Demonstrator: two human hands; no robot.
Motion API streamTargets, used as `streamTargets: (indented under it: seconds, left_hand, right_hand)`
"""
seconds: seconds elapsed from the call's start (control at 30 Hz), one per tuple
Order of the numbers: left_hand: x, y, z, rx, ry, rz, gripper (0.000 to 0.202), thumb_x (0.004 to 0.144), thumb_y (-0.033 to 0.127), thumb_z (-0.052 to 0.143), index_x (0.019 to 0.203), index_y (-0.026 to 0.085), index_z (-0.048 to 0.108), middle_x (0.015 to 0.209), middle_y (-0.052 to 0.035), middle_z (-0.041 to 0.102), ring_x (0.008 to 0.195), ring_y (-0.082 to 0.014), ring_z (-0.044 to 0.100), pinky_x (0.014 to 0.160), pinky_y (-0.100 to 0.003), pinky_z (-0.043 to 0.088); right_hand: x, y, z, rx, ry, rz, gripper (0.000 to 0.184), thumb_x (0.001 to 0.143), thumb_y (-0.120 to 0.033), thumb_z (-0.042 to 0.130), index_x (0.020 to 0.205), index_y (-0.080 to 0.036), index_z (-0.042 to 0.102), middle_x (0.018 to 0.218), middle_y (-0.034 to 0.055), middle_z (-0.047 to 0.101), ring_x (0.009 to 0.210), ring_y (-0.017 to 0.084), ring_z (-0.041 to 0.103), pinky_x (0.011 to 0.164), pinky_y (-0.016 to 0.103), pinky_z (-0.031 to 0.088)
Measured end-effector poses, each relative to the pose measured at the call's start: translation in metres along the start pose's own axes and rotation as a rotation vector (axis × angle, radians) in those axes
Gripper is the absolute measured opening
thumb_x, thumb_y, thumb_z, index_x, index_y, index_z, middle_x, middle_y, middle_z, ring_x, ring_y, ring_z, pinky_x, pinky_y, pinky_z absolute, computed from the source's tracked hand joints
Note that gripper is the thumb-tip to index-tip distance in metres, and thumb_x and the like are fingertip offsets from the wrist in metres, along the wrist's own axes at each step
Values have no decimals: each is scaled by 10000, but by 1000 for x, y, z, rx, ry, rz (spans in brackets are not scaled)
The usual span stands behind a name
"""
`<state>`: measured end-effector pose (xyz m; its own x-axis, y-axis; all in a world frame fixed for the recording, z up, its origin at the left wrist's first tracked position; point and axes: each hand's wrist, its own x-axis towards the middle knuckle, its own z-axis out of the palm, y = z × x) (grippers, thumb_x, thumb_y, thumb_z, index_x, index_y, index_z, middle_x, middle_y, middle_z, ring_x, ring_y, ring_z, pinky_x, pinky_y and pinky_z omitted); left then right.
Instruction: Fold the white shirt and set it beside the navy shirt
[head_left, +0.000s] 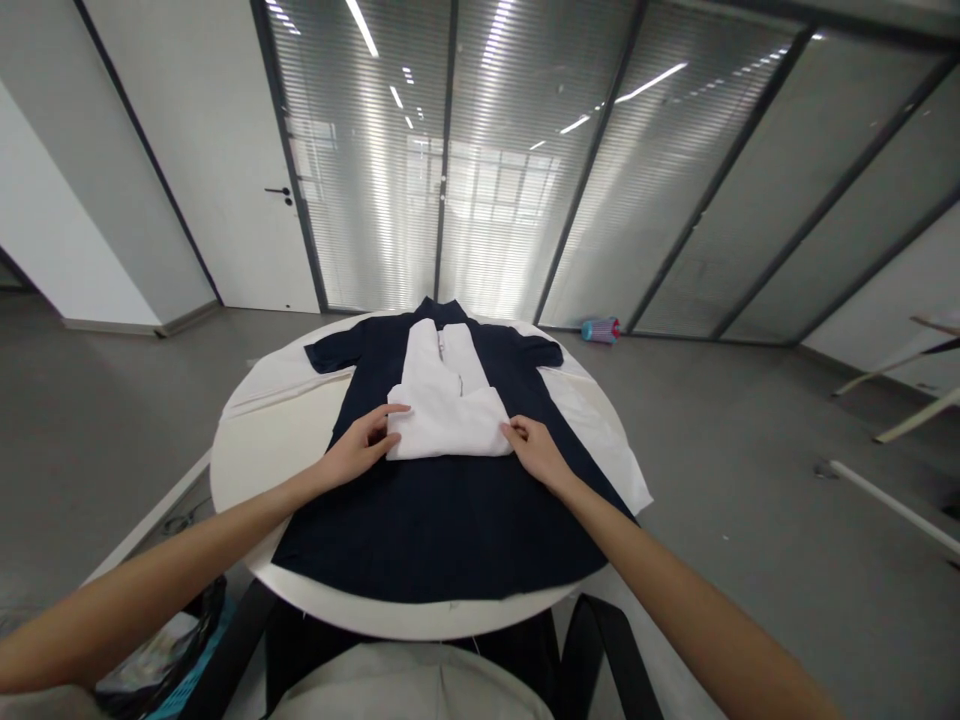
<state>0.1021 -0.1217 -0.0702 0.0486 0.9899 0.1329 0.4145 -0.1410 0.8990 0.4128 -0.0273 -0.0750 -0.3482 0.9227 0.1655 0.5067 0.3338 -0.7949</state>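
A white garment (450,425) lies folded in the middle of a dark navy short-sleeved shirt (442,530). Its lower part is doubled up over the upper part, where a neck opening with a small tag shows. My left hand (364,443) holds the garment's left edge, with its index finger and thumb apart on the cloth and the other fingers curled. At the opposite edge, my right hand (536,450) pinches the right side of the fold between thumb and fingers. The navy shirt is spread flat, collar away from me.
Under the shirt is a round white table (255,450), with more white cloth (600,420) showing at both sides. Black chair armrests (615,650) flank me. A bin with a black liner (161,665) stands low left. A purple-blue basket (600,330) lies on the floor by the glass wall.
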Motion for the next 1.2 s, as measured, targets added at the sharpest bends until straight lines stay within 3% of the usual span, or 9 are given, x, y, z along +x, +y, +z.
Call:
streamTargets:
  seconds: [0.1, 0.23, 0.53, 0.67, 0.77, 0.87, 1.03, 1.1, 1.2]
  left_hand:
    - [9, -5, 0, -12, 28, -53, 515, 758, 472, 718, 1151, 139, 723, 981, -86, 726, 741, -196, 615, 649, -274, 476]
    - [17, -11, 0, -59, 99, -139, 531, 679, 407, 779, 1136, 136, 760, 1137, -108, 736, 773, -209, 652, 676, -282, 507]
    - [34, -7, 1, -34, 110, -233, 485, 697, 211, 740, 1172, 110, 741, 774, -19, 695, 527, -92, 514, 480, -207, 406]
    - [32, -12, -1, 53, 104, -214, 543, 749, 229, 702, 1282, 131, 669, 932, -58, 649, 507, -81, 515, 428, -215, 415]
    - [30, -16, 2, 253, 300, -13, 539, 744, 235, 720, 1273, 155, 661, 1300, -145, 500, 837, -182, 664, 740, -343, 590]
    - [35, -16, 10, 432, 352, 209, 467, 837, 311, 665, 1289, 195, 646, 1448, -140, 366, 1194, -285, 572, 1074, -458, 463]
    - [57, -12, 12, 468, 366, 100, 439, 853, 366, 672, 1266, 221, 649, 1287, -127, 462, 1122, -273, 584, 1019, -442, 490]
    - [65, -13, 3, 432, 384, 22, 465, 852, 384, 666, 1287, 226, 630, 1101, -97, 544, 989, -244, 618, 901, -403, 537]
    - [69, -14, -14, 271, 245, -137, 501, 892, 436, 583, 1328, 191, 594, 763, -27, 590, 691, -199, 619, 615, -300, 518]
  right_hand:
    - [7, 1, 4, -94, -35, 71, 250, 907, -368, 513, 747, -185, 571, 680, 21, 614, 649, 175, 581, 597, 260, 370]
    - [15, -5, 6, -299, -40, 162, 219, 944, -320, 536, 839, -165, 650, 883, 78, 705, 812, 202, 649, 667, 259, 404]
    - [21, -23, 9, -539, -94, 299, 275, 992, -404, 488, 1042, -208, 675, 1115, 105, 701, 1048, 294, 654, 785, 341, 455]
    - [19, -22, 7, -489, -22, 299, 252, 961, -407, 540, 1110, -224, 627, 1076, 85, 699, 1044, 296, 650, 817, 377, 474]
    - [14, -23, 5, -439, 91, 199, 327, 949, -352, 555, 1246, -216, 554, 1026, 71, 682, 970, 258, 658, 821, 372, 494]
    - [9, -31, 7, -502, 212, -92, 358, 967, -307, 524, 1304, -189, 551, 1220, 126, 597, 1079, 252, 614, 931, 386, 478]
    - [6, -48, 27, -653, 111, -333, 430, 1001, -434, 488, 1353, -209, 587, 1449, 158, 454, 1295, 326, 469, 1048, 469, 410]
    - [6, -48, 35, -668, 72, -338, 458, 1010, -463, 468, 1377, -213, 580, 1485, 160, 428, 1343, 325, 424, 1070, 472, 391]
    - [6, -41, 44, -674, 45, -328, 447, 1023, -457, 442, 1364, -213, 598, 1480, 160, 442, 1355, 303, 418, 1092, 451, 372]
